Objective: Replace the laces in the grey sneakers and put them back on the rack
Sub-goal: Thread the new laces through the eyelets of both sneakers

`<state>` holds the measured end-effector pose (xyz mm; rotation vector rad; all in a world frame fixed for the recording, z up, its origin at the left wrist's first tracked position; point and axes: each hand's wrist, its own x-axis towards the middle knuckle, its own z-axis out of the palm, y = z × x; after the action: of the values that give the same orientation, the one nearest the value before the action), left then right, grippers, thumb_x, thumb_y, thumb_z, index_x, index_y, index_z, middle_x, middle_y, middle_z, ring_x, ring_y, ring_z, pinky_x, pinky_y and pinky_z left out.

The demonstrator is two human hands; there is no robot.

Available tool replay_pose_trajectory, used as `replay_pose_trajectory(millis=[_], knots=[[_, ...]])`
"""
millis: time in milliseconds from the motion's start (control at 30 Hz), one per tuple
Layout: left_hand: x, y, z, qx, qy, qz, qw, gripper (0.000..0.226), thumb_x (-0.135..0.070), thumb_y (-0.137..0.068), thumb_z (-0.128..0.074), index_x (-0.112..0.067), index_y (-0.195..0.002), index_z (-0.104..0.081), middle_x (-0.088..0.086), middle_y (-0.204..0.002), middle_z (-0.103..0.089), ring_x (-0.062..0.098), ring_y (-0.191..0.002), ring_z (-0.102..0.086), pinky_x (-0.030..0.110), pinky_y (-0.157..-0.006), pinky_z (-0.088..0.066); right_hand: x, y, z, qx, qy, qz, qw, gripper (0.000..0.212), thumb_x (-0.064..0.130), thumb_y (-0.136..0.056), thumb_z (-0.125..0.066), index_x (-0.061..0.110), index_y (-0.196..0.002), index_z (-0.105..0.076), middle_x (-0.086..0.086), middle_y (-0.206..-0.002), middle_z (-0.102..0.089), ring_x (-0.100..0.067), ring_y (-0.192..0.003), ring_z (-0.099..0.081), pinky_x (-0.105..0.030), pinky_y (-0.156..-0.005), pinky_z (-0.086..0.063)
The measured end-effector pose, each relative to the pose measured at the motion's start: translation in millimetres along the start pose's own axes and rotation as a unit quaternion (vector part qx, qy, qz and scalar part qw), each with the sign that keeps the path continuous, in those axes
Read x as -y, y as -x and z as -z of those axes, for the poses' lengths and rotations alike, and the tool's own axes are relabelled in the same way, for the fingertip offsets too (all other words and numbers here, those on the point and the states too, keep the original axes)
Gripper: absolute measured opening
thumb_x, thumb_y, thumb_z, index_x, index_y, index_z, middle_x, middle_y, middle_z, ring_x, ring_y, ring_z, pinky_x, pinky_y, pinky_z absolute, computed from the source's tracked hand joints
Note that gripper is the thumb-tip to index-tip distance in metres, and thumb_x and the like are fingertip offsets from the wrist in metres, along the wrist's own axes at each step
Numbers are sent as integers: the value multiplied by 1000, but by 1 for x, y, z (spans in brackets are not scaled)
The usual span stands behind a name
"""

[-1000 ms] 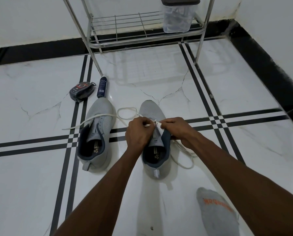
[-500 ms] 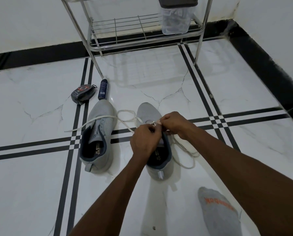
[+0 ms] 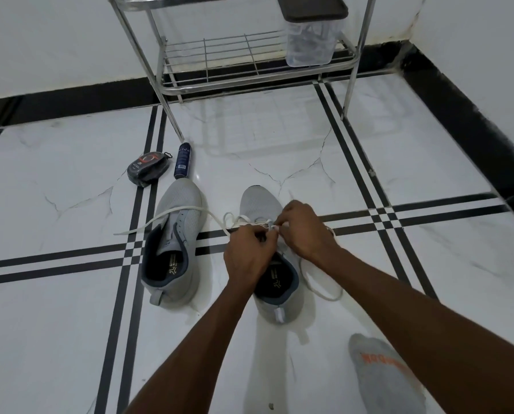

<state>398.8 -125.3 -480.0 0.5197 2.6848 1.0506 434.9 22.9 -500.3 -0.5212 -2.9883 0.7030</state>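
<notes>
Left hand [image 3: 251,254]: fingers curled, pinching the white lace [image 3: 190,211] over the right-side grey sneaker [image 3: 260,204].
Right hand [image 3: 305,230]: pinching the same lace at the eyelets — the two hands almost touch.
Lace: one end trails across the left-side grey sneaker [image 3: 172,249]; a loop lies on the tiled floor [image 3: 55,339].
Sneakers: side by side on the floor, near the metal rack [image 3: 249,82].
Rack: clear lidded container [image 3: 311,40] on its lower shelf.
Beside rack leg: dark spray can [image 3: 183,161], black pouch [image 3: 148,168].
Lower right: grey sock [image 3: 381,375].

Compared to a second ago, the right hand [image 3: 305,231] now sits further up toward the toe of the right grey mesh sneaker [image 3: 260,209], while the left hand [image 3: 249,255] is lower, nearer the tongue. Both now pinch the white flat lace [image 3: 243,220] closer together.
</notes>
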Motion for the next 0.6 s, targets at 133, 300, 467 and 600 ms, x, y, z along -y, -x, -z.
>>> replay_pose_trajectory(millis=[133, 300, 467, 600], knots=[[6, -1, 0, 2, -7, -3, 1000, 31, -42, -86, -56, -19, -70, -70, -4, -62, -64, 10, -62, -60, 27, -54, -45, 0, -3, 34, -160, -15, -69, 985, 21, 11, -95, -52, 1, -91, -71, -8, -88, -60, -24, -83, -62, -34, -72, -51], [7, 1, 3, -3, -6, -6, 1000, 33, -42, -84, -55, -18, -66, -68, -2, -57, -61, 11, -58, -58, 26, -51, -43, -30, -16, 71, -271, -48, -157, 948, 33, 15, -94, -64, 8, -127, -65, -12, -136, -50, -27, -123, -48, -34, -100, -44], [4, -1, 3, -1, -9, -14, 1000, 32, -44, -87, -56, -23, -67, -68, -7, -59, -62, 10, -60, -58, 25, -51, -37, 8, 2, 5, 26, 58, 12, 998, 33, 34, -91, -52, 22, -115, -72, -4, -122, -61, -30, -119, -50, -44, -96, -45], [8, 2, 5, -3, -14, -8, 1000, 30, -43, -87, -56, -23, -72, -73, -6, -64, -65, 9, -63, -60, 24, -52, -40, 2, 3, 8, -50, 70, 50, 995, 22, 17, -95, -56, 9, -99, -76, -8, -105, -64, -26, -101, -54, -44, -83, -49]])
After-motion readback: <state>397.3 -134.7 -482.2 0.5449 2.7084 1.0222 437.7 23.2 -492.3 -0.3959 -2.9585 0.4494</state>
